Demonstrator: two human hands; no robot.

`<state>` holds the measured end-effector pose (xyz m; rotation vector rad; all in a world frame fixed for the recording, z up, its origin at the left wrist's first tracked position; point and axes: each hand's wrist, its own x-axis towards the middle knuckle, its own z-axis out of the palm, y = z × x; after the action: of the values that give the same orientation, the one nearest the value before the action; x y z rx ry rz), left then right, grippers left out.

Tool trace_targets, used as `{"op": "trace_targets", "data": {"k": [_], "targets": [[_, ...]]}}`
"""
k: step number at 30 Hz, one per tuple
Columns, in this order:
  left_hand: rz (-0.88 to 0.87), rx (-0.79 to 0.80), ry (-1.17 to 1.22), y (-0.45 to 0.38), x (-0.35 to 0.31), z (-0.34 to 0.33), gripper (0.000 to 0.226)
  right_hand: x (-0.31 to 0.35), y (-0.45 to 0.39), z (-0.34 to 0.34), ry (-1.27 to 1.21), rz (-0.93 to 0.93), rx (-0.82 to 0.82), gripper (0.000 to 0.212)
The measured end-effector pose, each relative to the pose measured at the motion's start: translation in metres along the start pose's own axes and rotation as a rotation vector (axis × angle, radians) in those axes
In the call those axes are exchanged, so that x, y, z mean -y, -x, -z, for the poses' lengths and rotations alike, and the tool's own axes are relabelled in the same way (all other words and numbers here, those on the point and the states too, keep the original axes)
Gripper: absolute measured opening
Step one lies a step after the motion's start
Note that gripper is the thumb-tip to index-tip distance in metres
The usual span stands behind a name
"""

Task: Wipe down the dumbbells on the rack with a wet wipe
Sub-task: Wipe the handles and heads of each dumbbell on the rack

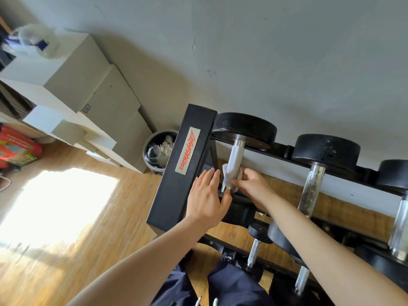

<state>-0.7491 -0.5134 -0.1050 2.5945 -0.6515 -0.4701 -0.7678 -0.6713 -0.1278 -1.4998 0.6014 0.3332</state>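
The leftmost dumbbell (237, 149) lies on the top tier of the black rack (183, 162), its knurled chrome handle pointing toward me and its black far head against the wall. My right hand (251, 184) holds a white wet wipe (227, 171) wrapped around the lower part of that handle. My left hand (208, 195) lies with straight fingers on the near head of the same dumbbell, beside the rack's end panel. A second dumbbell (318, 168) with a speckled, dirty handle sits to the right, and a third (401, 217) at the frame's right edge.
Smaller dumbbells (254, 248) rest on the lower tier near my legs. A round bin (160, 149) holding crumpled wipes stands left of the rack by the wall. White boxes (88, 85) are stacked further left on the wooden floor.
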Motion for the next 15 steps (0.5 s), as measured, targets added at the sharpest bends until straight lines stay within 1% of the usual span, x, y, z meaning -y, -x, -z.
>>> {"op": "trace_targets", "data": {"k": [2, 4, 7, 11, 15], "targets": [[0.0, -0.004, -0.003, 0.0, 0.0, -0.001, 0.079, 0.003, -0.002, 0.006, 0.021, -0.004, 0.028, 0.026], [-0.005, -0.008, -0.004, 0.002, -0.001, 0.0, 0.084, 0.007, -0.004, 0.009, -0.045, -0.019, 0.059, 0.026], [-0.005, -0.012, 0.008, 0.001, 0.0, 0.0, 0.075, 0.003, -0.002, 0.012, -0.148, -0.049, 0.079, 0.023], [0.007, -0.007, 0.031, 0.0, 0.001, -0.002, 0.074, -0.005, 0.004, 0.018, -0.144, -0.088, -0.043, 0.017], [-0.006, -0.017, 0.062, 0.001, 0.003, -0.003, 0.073, 0.005, 0.014, 0.028, -0.124, -0.092, -0.182, 0.019]]}}
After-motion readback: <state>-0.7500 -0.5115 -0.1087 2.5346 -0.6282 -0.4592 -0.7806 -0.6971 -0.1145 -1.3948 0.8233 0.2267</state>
